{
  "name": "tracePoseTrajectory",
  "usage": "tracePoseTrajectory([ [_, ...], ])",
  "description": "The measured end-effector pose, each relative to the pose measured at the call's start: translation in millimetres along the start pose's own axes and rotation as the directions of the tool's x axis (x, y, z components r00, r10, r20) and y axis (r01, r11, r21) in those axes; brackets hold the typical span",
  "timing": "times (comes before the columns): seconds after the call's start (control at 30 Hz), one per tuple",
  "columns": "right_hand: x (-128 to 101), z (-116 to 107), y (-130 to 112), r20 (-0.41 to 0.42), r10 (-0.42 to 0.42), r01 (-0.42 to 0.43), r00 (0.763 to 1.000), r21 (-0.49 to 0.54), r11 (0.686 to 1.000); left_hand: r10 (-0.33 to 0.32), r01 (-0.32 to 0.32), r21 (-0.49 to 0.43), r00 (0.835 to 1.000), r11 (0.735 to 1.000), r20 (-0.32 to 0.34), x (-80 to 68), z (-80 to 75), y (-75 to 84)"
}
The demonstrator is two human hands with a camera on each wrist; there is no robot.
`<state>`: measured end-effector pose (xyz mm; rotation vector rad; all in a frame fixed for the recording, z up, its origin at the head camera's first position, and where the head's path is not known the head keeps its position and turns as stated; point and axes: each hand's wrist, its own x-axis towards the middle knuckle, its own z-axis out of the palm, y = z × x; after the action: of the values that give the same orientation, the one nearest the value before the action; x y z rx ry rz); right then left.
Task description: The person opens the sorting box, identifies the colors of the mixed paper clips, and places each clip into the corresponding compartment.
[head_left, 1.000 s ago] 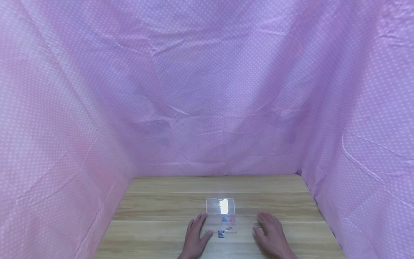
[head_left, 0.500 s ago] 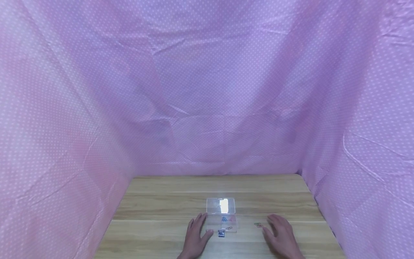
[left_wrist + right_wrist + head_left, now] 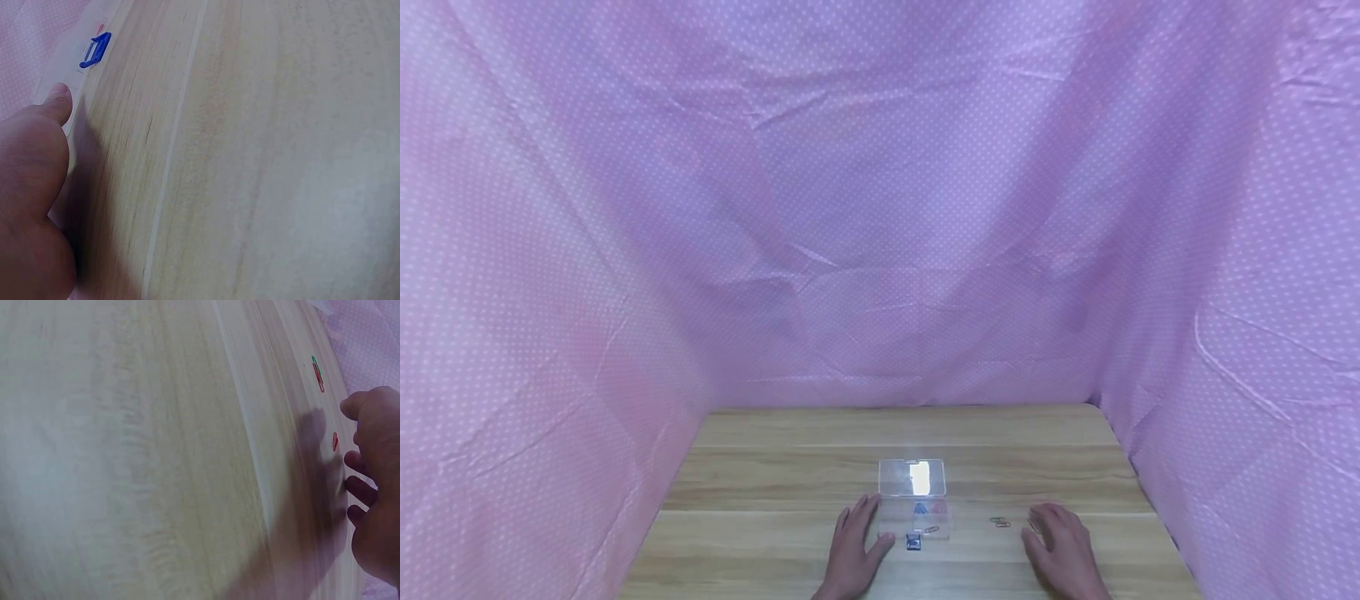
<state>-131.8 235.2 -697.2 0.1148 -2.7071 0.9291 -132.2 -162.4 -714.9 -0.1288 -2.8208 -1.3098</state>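
I see a light wooden table (image 3: 775,483), a clear plastic box (image 3: 913,496) lying open at its middle, a blue clip (image 3: 913,543) just before the box, small paper clips (image 3: 999,522) right of the box

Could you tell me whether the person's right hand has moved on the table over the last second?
Yes. The right hand has slid right, away from the clear box, uncovering the paper clips on the table.
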Motion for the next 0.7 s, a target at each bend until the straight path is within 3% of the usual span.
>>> tracePoseTrajectory([
  [0.2, 1, 2, 2, 0.040, 0.063, -0.063, 0.997, -0.007, 0.998, -0.034, 0.034, -0.002, 0.999, 0.999, 0.011, 0.7, 0.6, -1.5],
  [0.47, 0, 10, 6, -0.111, -0.035, 0.034, 0.993, -0.015, 0.999, -0.046, 0.046, 0.012, 0.998, 0.999, 0.034, 1.1, -0.7, -0.7],
  [0.7, -1, 15, 7, -0.133, -0.021, 0.019, 0.991, -0.015, 1.000, -0.094, 0.092, 0.031, 0.993, 0.995, 0.072, 4.3, 0.8, -4.5],
])
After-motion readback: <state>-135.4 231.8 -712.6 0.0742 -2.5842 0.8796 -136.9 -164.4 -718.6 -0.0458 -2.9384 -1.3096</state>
